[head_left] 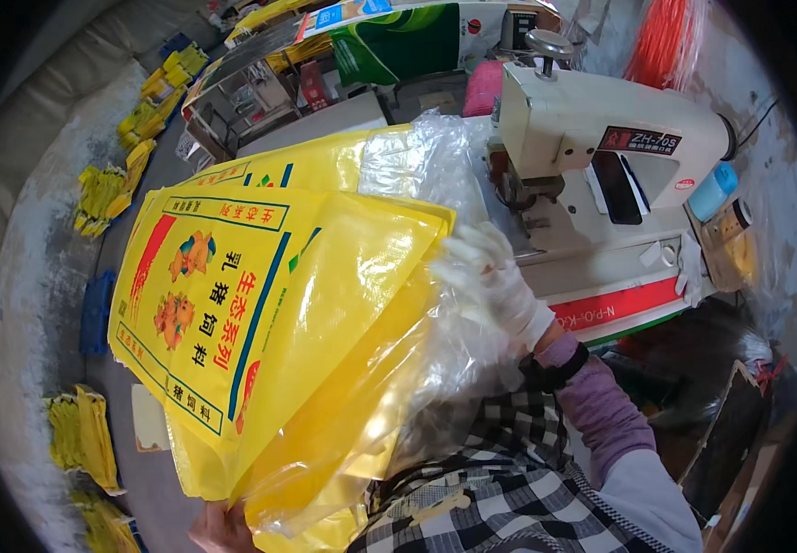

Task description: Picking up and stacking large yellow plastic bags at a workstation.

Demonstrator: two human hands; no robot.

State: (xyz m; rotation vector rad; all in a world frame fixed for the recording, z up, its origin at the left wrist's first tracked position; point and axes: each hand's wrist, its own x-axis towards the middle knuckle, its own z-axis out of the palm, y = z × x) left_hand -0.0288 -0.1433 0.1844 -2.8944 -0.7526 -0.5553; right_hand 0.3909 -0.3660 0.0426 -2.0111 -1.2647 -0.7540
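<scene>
Yellow printed plastic bags (232, 304) lie in a loose stack in front of me, the top one turned at an angle and folded along one side. My left hand (221, 528) grips the lower edge of a yellow bag, its fingers partly hidden by the picture's rim. Clear plastic liner (454, 369) sticks out along the bags' right side. At the top bag's right corner is my right hand (490, 276), in a white glove. Motion smears its fingers, so their grip on the bag or liner is unclear. Just beyond it stands a cream sewing machine (546, 120).
A dark phone (618, 189) rests on the machine's bed. A blue bottle (714, 191) and a lidded jar (728, 221) stand at the right. Red twine (664, 46) hangs behind. Bundles of folded yellow bags (94, 429) line the left floor. A metal frame (246, 106) sits farther back.
</scene>
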